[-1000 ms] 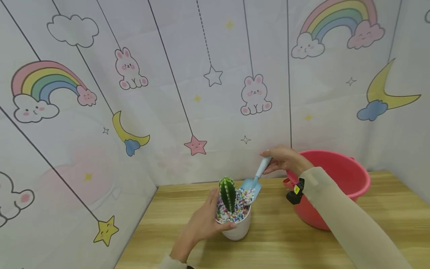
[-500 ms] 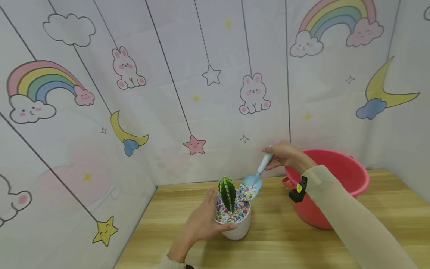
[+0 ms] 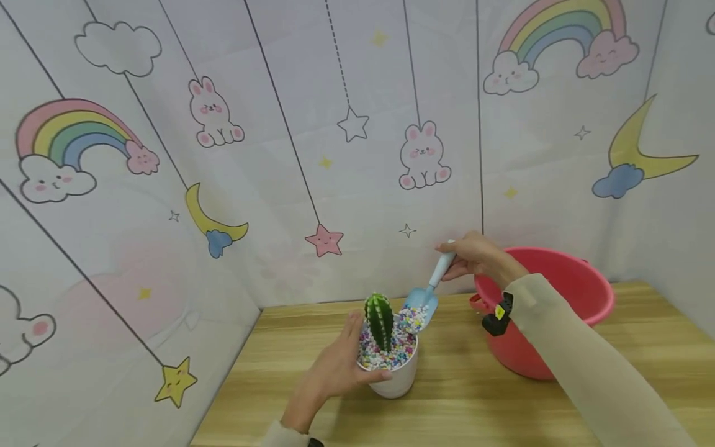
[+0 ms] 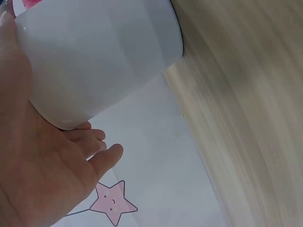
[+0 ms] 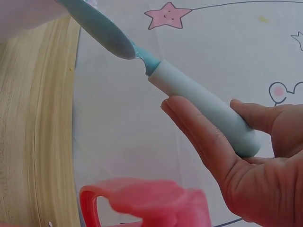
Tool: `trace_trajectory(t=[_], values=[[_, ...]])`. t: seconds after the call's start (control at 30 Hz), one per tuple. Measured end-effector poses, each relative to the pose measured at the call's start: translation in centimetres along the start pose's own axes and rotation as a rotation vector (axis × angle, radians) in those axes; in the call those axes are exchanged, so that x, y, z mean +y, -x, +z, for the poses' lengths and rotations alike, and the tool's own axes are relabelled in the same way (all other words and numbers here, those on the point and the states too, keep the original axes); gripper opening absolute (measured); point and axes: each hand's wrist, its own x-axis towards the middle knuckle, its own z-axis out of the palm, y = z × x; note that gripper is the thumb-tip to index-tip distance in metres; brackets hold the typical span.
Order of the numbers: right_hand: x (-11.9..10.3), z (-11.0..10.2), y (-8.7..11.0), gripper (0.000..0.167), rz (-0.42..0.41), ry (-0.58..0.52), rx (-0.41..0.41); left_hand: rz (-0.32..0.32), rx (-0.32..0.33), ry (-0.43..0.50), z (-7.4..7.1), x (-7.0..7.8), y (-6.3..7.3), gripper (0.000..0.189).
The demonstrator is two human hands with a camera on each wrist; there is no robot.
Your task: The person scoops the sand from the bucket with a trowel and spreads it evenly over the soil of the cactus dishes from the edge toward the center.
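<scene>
A green cactus [image 3: 380, 323] stands upright in a white pot [image 3: 395, 383] filled with small multicoloured pebbles [image 3: 391, 357]. My left hand [image 3: 334, 366] holds the pot from its left side, thumb across the front near the rim and fingers behind. In the left wrist view the pot's smooth wall [image 4: 104, 52] lies against the palm. My right hand [image 3: 475, 254] grips the pale handle of a light blue toy trowel [image 3: 441, 268]. Its blade slants down over the pot's right rim, with pebbles lying on it. From the right wrist, the trowel handle [image 5: 203, 106] rests between thumb and fingers.
A large pink-red basin [image 3: 519, 357] stands right of the pot, partly behind the right forearm. The wooden table [image 3: 458, 379] meets a white cloth backdrop [image 3: 290, 186] printed with rainbows, rabbits, stars and moons.
The trowel has moved slightly right and away from the cactus, its blade still at the rim. My left hand and the pot have stayed in place.
</scene>
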Motion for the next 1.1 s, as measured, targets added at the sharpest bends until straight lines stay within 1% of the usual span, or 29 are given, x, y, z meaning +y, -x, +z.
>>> trace_trajectory(t=[0.23,0.5,0.73,0.83,0.9,1.03,1.1], values=[[-0.1,-0.1,0.2,0.026,-0.009,0.012,-0.008,-0.022,0.027,-0.028,0.3,0.5,0.1,0.131],[-0.1,-0.1,0.4,0.028,-0.010,0.026,-0.008,-0.054,0.033,-0.057,0.6,0.9,0.2,0.131],[-0.1,-0.5,0.5,0.027,-0.013,0.035,0.008,-0.064,0.075,-0.065,0.8,1.6,0.4,0.131],[-0.1,-0.6,0.5,0.027,-0.005,0.030,0.010,-0.050,0.072,-0.071,0.6,1.7,0.5,0.133],[-0.1,-0.7,0.4,0.028,-0.007,0.030,0.002,-0.029,0.059,-0.065,0.2,1.5,0.4,0.133],[0.0,-0.7,0.4,0.030,-0.011,0.036,0.003,0.034,0.015,-0.012,-0.4,0.6,-0.1,0.131],[-0.1,-0.7,0.4,0.031,-0.008,0.045,0.008,0.046,-0.010,0.010,-0.4,0.2,-0.3,0.129]])
